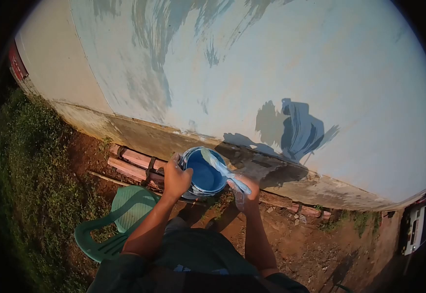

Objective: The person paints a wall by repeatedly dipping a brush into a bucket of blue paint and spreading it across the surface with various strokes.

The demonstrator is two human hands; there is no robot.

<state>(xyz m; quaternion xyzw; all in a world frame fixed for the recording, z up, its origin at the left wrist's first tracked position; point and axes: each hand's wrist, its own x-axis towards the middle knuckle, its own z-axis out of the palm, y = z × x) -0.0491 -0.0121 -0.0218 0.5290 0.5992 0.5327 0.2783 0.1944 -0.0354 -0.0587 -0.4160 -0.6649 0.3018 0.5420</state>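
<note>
My left hand (176, 177) is closed on the left rim of a blue paint bucket (200, 188), its thumb hooked over the edge. Pale streaks of paint coat the bucket's rim. In my right hand (246, 193) is a paintbrush (218, 165), its handle smeared with light blue paint. The brush slants across the bucket's mouth, bristles towards the far rim. Light paint also marks the fingers and palm of my right hand. Behind the bucket rises a wall (213, 88) with light blue paint and darker unpainted patches.
A green plastic chair (133, 209) stands to my left on the ground. Reddish beams (134, 166) lie along the wall's stained base (154, 134). Grass (42, 185) grows at the left, with bare soil (291, 234) on the right. A white vehicle (420, 227) is at the far right.
</note>
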